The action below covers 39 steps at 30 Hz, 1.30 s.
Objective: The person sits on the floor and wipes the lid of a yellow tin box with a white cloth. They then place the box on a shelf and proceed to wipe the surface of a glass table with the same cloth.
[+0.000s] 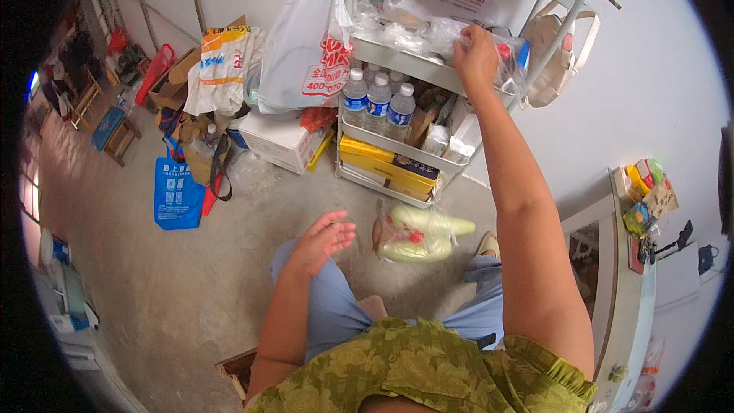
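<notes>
My right hand (pixel 477 56) reaches up to the upper tier of a metal rack (pixel 410 67), its fingers bent over the front rim among clear plastic bags (pixel 404 37). The fingertips are partly hidden, so whether they grip a bag I cannot tell. Right of this hand, a clear bag (pixel 507 71) with red and blue items hangs over the tier's edge. My left hand (pixel 324 244) hovers above my left knee, palm up, fingers apart and holding nothing. On the floor in front lie pale green, long vegetables (pixel 424 249) in a clear plastic bag.
Several water bottles (pixel 377 104) fill the middle tier, above a yellow box (pixel 384 167). A large white plastic bag (pixel 301 46) stands on a white carton (pixel 281 140) at left. A blue bag (pixel 176 192) lies beyond. A beige bag (pixel 547 60) hangs at right, above a cluttered tabletop (pixel 619 298).
</notes>
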{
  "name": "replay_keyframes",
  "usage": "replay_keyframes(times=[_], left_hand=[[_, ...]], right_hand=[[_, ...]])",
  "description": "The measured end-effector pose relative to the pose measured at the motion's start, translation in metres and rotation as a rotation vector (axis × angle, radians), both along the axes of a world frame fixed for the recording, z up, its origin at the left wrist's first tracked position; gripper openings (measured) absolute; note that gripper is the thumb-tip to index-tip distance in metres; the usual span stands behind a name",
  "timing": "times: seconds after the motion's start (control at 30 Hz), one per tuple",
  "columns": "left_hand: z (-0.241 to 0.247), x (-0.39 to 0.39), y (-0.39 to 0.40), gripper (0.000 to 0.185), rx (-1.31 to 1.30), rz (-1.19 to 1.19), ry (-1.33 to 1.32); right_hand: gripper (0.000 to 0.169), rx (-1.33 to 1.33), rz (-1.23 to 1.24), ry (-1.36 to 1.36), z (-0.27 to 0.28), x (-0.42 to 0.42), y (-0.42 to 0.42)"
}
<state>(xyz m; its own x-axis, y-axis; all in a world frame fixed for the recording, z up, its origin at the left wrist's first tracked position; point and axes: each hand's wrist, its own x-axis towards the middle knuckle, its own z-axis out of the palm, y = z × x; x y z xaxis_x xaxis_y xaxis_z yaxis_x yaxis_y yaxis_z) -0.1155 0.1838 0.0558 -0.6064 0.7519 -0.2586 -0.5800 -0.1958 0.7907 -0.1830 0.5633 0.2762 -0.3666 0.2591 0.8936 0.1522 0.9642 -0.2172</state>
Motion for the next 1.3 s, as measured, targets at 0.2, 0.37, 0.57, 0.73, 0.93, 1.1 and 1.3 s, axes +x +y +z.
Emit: replay_keyframes(times=[0.2,0.37,0.57,0.73,0.93,1.1,1.3], left_hand=[[-0.004,-0.004,0.000,0.035,0.017,-0.030,-0.003],[-0.005,-0.004,-0.004,0.034,0.029,-0.017,-0.005],[-0.005,-0.005,-0.005,0.033,0.055,-0.027,-0.009],[-0.002,-0.005,-0.010,0.033,0.030,-0.005,-0.005],[-0.003,-0.008,-0.010,0.033,0.004,-0.016,0.007],[-0.010,-0.007,-0.005,0.033,0.027,-0.050,0.003],[-0.008,-0.008,-0.007,0.033,-0.001,-0.047,0.002]], right_hand=[[0.011,0.104,-0.021,-0.193,-0.006,0.000,0.000],[0.014,0.354,-0.350,-0.571,0.003,0.011,-0.009],[0.022,0.258,-0.402,-0.872,0.005,-0.002,-0.011],[0.031,0.120,-0.278,-1.033,0.013,0.013,-0.036],[0.047,0.327,-0.097,-0.770,-0.011,0.030,-0.020],[0.050,0.238,0.054,-0.517,-0.022,0.034,-0.016],[0.052,0.300,-0.115,-0.358,-0.038,0.039,-0.043]])
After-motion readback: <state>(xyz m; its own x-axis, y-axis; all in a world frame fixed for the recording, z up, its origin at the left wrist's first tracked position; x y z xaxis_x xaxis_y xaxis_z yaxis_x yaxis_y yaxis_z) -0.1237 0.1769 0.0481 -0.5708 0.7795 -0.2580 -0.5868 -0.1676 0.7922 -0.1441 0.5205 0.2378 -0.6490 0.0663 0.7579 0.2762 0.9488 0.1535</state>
